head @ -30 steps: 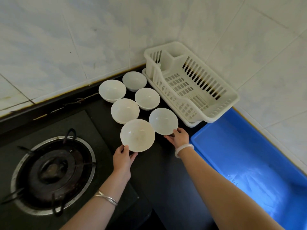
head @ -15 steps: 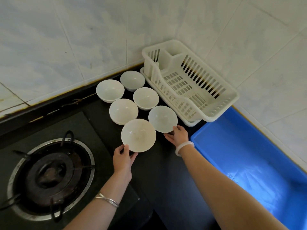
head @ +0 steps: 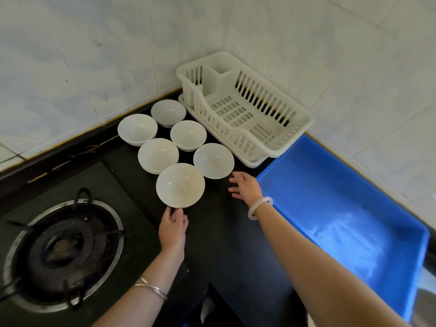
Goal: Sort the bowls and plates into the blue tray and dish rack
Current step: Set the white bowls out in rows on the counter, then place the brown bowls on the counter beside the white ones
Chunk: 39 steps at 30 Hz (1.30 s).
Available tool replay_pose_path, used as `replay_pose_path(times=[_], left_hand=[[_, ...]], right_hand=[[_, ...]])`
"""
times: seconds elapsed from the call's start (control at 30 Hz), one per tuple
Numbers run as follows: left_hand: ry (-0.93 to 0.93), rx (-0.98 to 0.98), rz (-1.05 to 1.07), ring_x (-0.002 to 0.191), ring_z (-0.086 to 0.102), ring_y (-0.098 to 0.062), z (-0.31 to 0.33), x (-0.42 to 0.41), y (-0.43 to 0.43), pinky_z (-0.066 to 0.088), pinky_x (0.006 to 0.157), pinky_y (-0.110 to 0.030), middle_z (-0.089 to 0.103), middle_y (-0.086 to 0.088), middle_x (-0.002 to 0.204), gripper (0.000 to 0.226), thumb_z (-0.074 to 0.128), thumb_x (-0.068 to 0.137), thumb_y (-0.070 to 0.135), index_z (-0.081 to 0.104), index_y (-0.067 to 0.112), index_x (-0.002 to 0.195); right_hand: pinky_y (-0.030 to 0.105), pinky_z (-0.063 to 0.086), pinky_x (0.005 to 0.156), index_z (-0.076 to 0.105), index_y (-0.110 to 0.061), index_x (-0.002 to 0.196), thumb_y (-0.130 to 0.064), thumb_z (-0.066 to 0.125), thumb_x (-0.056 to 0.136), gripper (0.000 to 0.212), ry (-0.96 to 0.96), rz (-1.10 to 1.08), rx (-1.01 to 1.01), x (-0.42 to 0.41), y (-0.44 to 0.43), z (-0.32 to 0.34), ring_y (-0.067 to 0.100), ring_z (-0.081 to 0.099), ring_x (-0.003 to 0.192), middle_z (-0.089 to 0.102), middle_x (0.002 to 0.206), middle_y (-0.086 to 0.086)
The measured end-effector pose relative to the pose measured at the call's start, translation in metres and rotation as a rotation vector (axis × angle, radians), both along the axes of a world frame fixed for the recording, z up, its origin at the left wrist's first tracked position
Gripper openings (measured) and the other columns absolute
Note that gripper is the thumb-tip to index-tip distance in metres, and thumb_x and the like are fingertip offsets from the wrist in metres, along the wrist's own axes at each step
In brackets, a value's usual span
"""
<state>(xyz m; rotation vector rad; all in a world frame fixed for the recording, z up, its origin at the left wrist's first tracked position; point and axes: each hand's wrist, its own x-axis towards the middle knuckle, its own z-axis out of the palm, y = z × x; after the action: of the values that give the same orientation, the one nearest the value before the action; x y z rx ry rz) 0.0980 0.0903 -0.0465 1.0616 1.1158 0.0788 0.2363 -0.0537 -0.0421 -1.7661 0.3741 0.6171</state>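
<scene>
**Bowls grouped on the counter, nearest one at the left hand**

Six white bowls sit in two rows on the dark counter [head: 236,232], between the gas burner [head: 62,251] and the white dish rack [head: 245,109]. The nearest bowl [head: 180,185] is tilted toward the camera, its lower rim resting against the fingertips of the left hand [head: 173,228], which grips it from below. The right hand [head: 246,186] hovers with fingers spread apart, holding nothing, just beside the next bowl [head: 213,160] without touching it. The blue tray [head: 306,166] lies to the right of that hand, next to the rack, with nothing visible inside either one.
</scene>
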Motion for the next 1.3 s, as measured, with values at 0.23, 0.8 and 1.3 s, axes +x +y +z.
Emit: replay_pose_path(times=[0.23,0.8,1.3], left_hand=[[-0.030,0.137,-0.451,0.088,0.062,-0.006,0.007,-0.021,-0.072,0.050,0.076,-0.020,0.062,-0.003,0.104,0.019,0.051,0.093,0.014,0.060,0.015,0.110],[-0.312,0.831,-1.428,0.080,0.055,-0.003,0.043,-0.085,-0.270,0.040,0.067,-0.012,0.058,0.011,0.092,0.029,0.066,0.082,0.028,0.063,0.024,0.110],[-0.265,0.640,-1.331,0.080,0.065,-0.007,0.033,-0.092,-0.278,0.054,0.070,-0.018,0.066,0.006,0.091,0.021,0.058,0.089,0.024,0.065,0.019,0.108]], right_hand=[[0.019,0.047,0.058,0.063,-0.024,0.095,-0.028,0.044,0.096,0.019,-0.258,0.106,-0.214,-0.071,-0.082,0.038,0.008,0.060,0.063,0.067,0.084,-0.004],[0.031,0.040,0.066,0.059,-0.015,0.098,-0.029,0.067,0.082,0.022,-0.221,-0.070,-0.978,-0.271,-0.306,0.047,0.029,0.061,0.089,0.060,0.102,0.005],[0.032,0.038,0.065,0.051,-0.010,0.091,-0.022,0.054,0.091,0.012,-0.182,-0.072,-0.976,-0.270,-0.315,0.057,0.033,0.060,0.088,0.067,0.093,0.012]])
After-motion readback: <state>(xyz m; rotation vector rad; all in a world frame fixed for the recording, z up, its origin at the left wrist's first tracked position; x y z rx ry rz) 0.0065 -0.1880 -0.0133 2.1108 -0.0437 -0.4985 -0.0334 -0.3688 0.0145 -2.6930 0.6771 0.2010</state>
